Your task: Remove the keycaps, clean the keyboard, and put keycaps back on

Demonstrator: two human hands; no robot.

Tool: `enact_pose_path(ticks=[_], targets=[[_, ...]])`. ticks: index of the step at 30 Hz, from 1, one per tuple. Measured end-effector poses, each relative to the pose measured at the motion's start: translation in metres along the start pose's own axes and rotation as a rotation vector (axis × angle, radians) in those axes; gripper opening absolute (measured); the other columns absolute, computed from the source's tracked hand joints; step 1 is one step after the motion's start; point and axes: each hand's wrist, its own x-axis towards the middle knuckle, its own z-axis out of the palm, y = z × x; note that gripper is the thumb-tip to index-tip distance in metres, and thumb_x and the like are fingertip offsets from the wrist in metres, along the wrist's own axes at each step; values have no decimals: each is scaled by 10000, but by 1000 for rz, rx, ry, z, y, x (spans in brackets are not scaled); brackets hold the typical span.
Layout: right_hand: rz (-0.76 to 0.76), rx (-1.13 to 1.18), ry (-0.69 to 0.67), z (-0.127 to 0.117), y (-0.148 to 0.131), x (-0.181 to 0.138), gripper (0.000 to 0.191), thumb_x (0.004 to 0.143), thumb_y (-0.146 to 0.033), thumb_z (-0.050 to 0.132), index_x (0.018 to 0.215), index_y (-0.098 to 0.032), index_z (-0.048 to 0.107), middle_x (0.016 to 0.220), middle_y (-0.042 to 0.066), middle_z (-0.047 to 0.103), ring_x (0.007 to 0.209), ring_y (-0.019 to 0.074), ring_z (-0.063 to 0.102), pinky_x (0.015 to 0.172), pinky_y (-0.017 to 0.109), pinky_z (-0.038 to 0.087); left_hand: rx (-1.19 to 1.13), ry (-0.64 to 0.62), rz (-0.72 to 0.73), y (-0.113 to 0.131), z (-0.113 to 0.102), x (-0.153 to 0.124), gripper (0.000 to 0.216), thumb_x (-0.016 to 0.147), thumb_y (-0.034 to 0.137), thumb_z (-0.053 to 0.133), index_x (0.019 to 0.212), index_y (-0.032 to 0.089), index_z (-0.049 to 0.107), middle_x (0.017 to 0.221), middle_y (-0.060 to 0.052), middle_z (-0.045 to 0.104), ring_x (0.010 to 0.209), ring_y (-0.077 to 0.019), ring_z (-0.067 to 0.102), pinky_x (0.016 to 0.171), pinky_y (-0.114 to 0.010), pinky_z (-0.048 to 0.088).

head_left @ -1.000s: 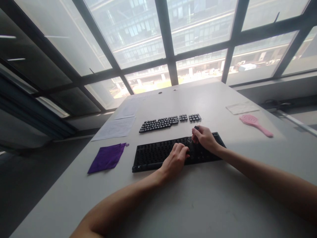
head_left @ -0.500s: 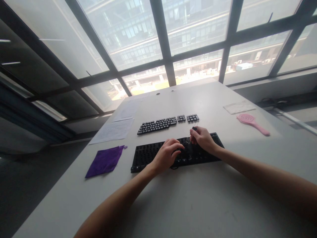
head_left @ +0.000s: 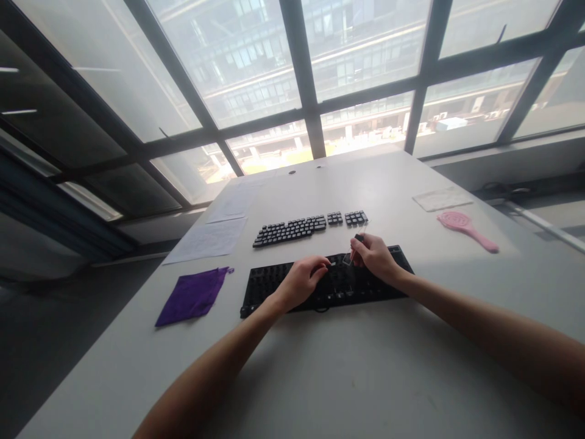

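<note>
A black keyboard (head_left: 269, 289) lies across the table, most of its keycaps off and several still seated along its near edge. Above its right half my right hand (head_left: 372, 253) is closed on a wire keycap puller (head_left: 359, 238), with the black grip at the fingers and the wire loops pointing down to the keyboard. My left hand (head_left: 301, 277) hovers over the keyboard's middle, thumb and fingers pinched. A small pale-topped piece that looks like a keycap (head_left: 333, 263) shows at its fingertips. Behind the keyboard, loose keycaps (head_left: 292, 230) are laid out in keyboard order.
A purple drawstring pouch (head_left: 192, 297) lies to the left, with white paper sheets (head_left: 210, 241) behind it. On the right are a pink hairbrush (head_left: 466, 229) and a flat clear packet (head_left: 442, 199). Windows (head_left: 365, 49) rise beyond the table's far edge.
My left hand has moved slightly left and up, its spread fingers drawing together into a pinch with a small pale piece at the tips. My right hand stays almost still with the puller.
</note>
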Motion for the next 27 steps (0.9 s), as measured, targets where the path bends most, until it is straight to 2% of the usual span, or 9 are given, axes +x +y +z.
enact_pose_path(ticks=[2,6,10,15,19,22,27], targets=[[2,1,-1,0,2,0,359,911,-474,563,669,-209,544,572,20,638,455,148,559,444,265,415,25,-3,40,-3,2,-1,170,948,189,559,1006,173,718,968,-62,698,901,-182,657,860,-315,519],[-1,-9,-6,-1,4,1,380,912,-491,560,662,-205,548,565,20,634,455,146,561,442,262,413,127,20,95,-7,6,-3,209,958,182,542,1076,167,714,1017,-77,642,874,-173,635,839,-318,527],[-2,-6,-10,0,4,1,375,918,-484,557,672,-202,549,575,20,639,459,144,564,445,261,414,200,-40,143,-7,2,-4,207,907,206,650,1107,182,698,1029,-78,652,951,-207,631,894,-351,525],[-4,-16,-16,-1,5,2,377,925,-470,556,666,-195,556,564,17,627,463,143,561,453,263,421,195,-99,164,-7,-3,-4,232,860,164,709,1090,190,687,1007,-63,682,930,-200,654,888,-333,537],[-5,-15,-22,-1,3,1,389,921,-482,560,661,-192,555,566,21,628,462,142,563,453,263,419,197,-57,196,-10,0,-3,154,917,181,641,1064,177,686,980,-60,685,892,-186,660,865,-325,546],[-2,-9,-21,-1,1,1,388,919,-479,564,655,-194,548,566,21,626,460,139,563,452,261,419,213,1,197,-12,1,-3,144,930,183,610,1045,177,695,1048,-74,643,888,-176,650,851,-322,554],[-3,-5,-20,0,2,1,366,926,-452,558,667,-195,542,566,16,627,455,139,562,446,260,414,191,-54,169,-10,-3,-4,224,868,172,678,1089,194,704,1035,-69,645,928,-186,647,884,-316,538]])
